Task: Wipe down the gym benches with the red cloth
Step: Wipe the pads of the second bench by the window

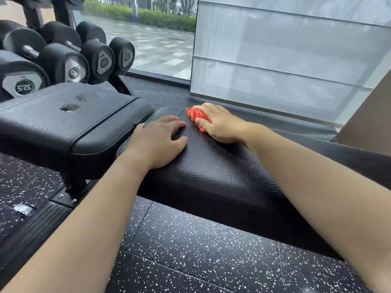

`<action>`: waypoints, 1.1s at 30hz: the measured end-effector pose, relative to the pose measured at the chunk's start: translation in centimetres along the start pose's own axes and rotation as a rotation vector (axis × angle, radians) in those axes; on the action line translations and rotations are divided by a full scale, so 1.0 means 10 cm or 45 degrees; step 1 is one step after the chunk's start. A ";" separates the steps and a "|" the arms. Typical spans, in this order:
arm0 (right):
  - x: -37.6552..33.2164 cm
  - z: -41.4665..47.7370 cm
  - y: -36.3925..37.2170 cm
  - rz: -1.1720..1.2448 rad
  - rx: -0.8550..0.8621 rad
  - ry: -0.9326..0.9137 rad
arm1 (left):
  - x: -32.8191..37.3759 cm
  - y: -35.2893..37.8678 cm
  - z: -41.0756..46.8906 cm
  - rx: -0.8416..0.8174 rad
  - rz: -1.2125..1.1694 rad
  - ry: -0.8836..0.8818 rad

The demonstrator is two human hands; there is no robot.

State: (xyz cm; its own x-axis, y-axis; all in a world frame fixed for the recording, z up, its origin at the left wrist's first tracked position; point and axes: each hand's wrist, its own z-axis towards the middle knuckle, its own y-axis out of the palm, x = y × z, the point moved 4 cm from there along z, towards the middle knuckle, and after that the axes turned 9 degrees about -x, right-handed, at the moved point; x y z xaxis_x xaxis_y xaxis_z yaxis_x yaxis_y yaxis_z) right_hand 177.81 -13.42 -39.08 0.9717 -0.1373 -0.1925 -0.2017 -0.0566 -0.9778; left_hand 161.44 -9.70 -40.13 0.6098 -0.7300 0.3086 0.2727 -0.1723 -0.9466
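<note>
My right hand (220, 123) squeezes the red cloth (197, 118) on the bench (211, 166). My left hand (157, 140) lies flat, fingers spread. I should press down and rub slowly everywhere.

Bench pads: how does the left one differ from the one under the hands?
The left pad has a worn hole and scuffs; the pad under the hands shows none. The left pad sits higher and untouched; the other carries the left hand, flat, and the right hand gripping the red cloth. Both are black, pebbled.
</note>
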 end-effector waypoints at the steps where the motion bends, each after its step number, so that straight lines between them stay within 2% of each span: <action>1: 0.00 0.00 0.01 0.011 0.018 0.005 | 0.00 -0.01 -0.01 0.003 -0.004 0.002; 6: -0.10 -0.26 0.06 0.014 0.077 -0.012 | 0.01 -0.01 -0.09 0.023 0.000 0.047; 12: -0.31 -0.63 0.11 0.055 0.100 -0.187 | -0.18 -0.04 -0.19 -0.106 -0.052 0.121; 27: -0.22 0.44 0.10 0.020 0.062 0.012 | -0.20 -0.06 -0.13 0.018 -0.033 0.016; 33: -0.30 0.37 0.07 0.021 0.094 0.059 | -0.21 -0.06 -0.15 -0.007 -0.064 0.015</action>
State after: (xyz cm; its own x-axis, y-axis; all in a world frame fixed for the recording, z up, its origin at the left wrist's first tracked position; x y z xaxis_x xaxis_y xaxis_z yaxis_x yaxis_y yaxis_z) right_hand 175.19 -9.42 -39.52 0.9613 -0.1830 -0.2060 -0.2062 0.0186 -0.9783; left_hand 158.84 -9.06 -40.33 0.5868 -0.7278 0.3550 0.2986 -0.2131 -0.9303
